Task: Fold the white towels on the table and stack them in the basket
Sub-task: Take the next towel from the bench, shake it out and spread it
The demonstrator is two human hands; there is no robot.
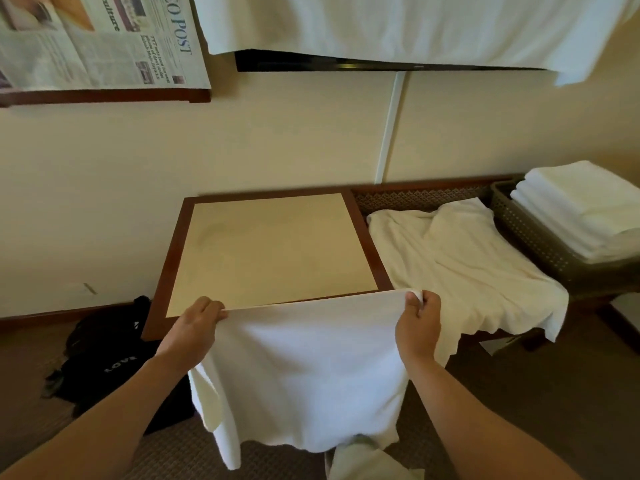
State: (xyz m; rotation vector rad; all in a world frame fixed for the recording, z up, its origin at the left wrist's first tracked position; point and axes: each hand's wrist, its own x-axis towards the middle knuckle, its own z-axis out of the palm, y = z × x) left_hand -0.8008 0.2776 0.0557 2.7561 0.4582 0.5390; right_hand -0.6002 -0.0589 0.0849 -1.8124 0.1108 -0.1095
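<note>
A white towel (304,368) hangs in front of the table's near edge, held stretched by its top corners. My left hand (195,327) pinches the left corner and my right hand (417,320) pinches the right corner. The beige table top (270,247) with a dark wood frame lies just beyond the towel's top edge. An unfolded white towel (460,258) lies crumpled on the bench to the right. Farther right stands a brown woven basket (530,233) holding a stack of folded white towels (581,209).
A black bag (104,358) lies on the carpet left of the table. White cloth (367,459) shows on the floor below the held towel. A wall stands close behind the table, with a newspaper-covered frame (97,46) and a cloth-draped screen (415,26).
</note>
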